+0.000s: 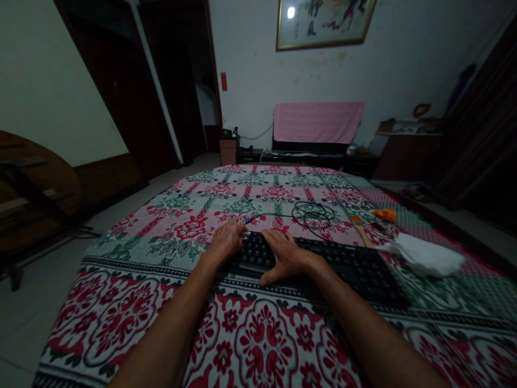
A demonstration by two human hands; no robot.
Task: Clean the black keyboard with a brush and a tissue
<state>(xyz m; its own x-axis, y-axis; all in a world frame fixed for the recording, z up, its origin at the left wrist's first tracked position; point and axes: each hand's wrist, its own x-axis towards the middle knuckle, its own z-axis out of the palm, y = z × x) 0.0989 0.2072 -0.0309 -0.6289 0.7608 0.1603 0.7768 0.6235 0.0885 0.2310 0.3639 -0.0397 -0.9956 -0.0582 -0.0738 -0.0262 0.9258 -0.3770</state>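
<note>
A black keyboard point(355, 269) lies on the patterned cloth in front of me. My right hand point(285, 253) rests across its left-middle part, fingers stretched and thumb spread toward the near edge. My left hand point(228, 238) is at the keyboard's far left corner with its fingers curled together. A small light-coloured bit shows at those fingertips, too small to name. Just beyond them a purple cable plug point(247, 220) points toward the hand. Its thin black cable point(313, 215) runs right into a loose coil behind the keyboard.
To the right lie a flat wooden-handled brush point(363, 234), an orange crumpled cloth point(385, 215) and white tissue point(426, 254). The flowered cloth point(264, 345) covers the table. A television under a pink cover point(317, 121) stands by the far wall; a round folded tabletop point(36, 183) leans at left.
</note>
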